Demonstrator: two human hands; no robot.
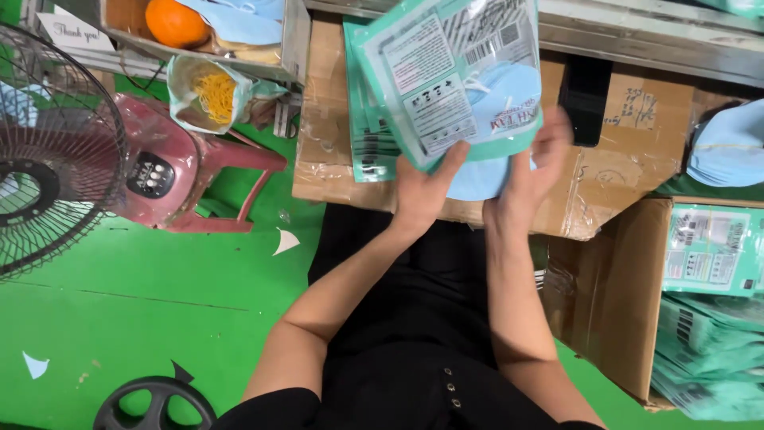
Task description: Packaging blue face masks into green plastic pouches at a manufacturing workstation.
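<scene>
While 2 hands, left hand [423, 187] and right hand [535, 163], grip 1 teal pouch [450, 76] (blue masks [485, 177] protruding)

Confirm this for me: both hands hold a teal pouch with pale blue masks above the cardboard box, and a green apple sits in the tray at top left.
Not quite. The head view shows an orange fruit in the tray, not a green apple. The rest holds: left hand and right hand hold the teal pouch above the cardboard box.

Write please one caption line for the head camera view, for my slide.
Left hand and right hand hold a teal pouch with pale blue masks over a cardboard box.
</scene>
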